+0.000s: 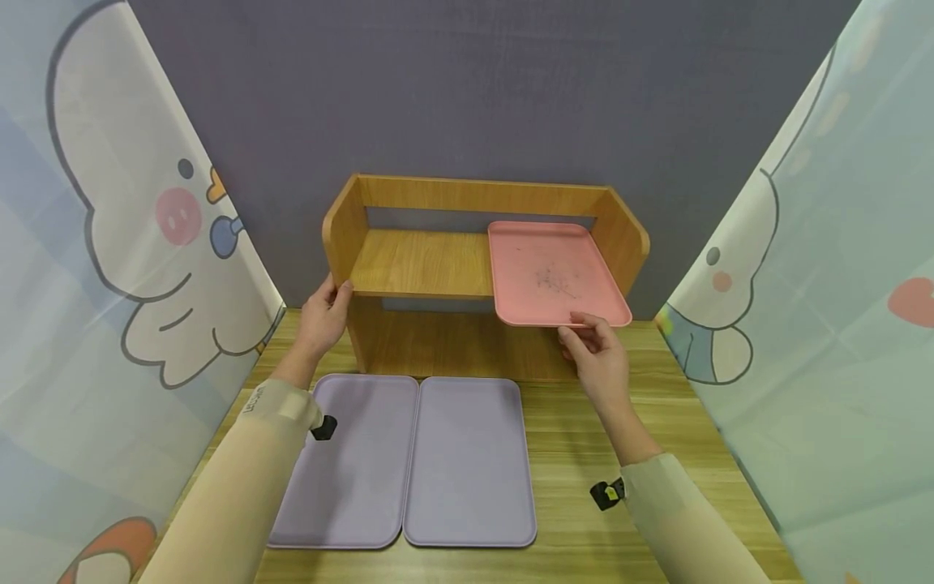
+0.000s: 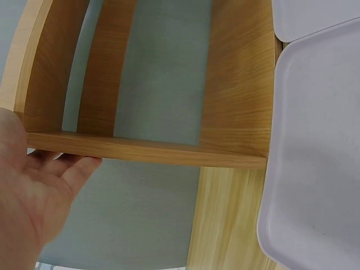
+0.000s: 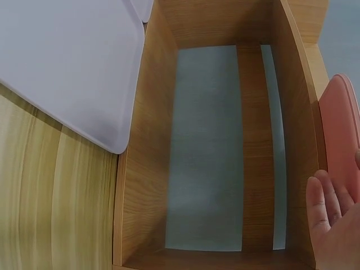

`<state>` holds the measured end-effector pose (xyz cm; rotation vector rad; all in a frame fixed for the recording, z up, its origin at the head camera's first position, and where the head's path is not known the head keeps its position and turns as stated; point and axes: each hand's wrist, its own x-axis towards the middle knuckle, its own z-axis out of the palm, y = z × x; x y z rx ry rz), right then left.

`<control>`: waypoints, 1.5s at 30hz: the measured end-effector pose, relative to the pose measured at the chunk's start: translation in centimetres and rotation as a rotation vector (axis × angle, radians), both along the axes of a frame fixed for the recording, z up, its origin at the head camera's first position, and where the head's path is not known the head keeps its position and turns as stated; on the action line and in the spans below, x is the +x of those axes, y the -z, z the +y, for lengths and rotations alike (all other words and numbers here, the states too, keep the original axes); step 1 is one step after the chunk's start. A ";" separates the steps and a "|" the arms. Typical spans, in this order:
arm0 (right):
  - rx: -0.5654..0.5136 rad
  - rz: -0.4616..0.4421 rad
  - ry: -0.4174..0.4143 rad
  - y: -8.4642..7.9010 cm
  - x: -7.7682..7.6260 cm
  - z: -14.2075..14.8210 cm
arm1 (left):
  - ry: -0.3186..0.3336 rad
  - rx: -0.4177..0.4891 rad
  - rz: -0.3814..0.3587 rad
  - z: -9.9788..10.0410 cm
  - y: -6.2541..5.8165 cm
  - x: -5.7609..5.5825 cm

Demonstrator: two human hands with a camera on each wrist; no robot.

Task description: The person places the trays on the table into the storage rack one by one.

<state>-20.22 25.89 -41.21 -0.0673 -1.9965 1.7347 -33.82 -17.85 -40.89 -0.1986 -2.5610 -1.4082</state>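
Observation:
A small two-tier wooden shelf (image 1: 423, 255) stands at the back of the table. My left hand (image 1: 323, 319) grips the front edge of its left side panel; in the left wrist view the fingers (image 2: 73, 174) lie along the panel's outer face. On the right half of the upper board sits a pink tray (image 1: 554, 272), its front edge jutting out past the board. Dark thin marks show in the middle of that tray. My right hand (image 1: 600, 357) pinches the tray's front rim, with fingers (image 3: 320, 202) beneath it in the right wrist view.
Two lavender trays, a left one (image 1: 357, 462) and a right one (image 1: 469, 462), lie side by side on the wood-grain table (image 1: 584, 519) before the shelf. A grey backdrop (image 1: 481, 89) rises behind, and cartoon-printed cloth (image 1: 817, 422) hangs along both sides.

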 end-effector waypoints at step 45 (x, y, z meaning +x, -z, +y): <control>0.222 -0.483 -0.356 13.6 4.2 1.7 | 0.008 0.002 -0.005 -0.3 0.1 -0.3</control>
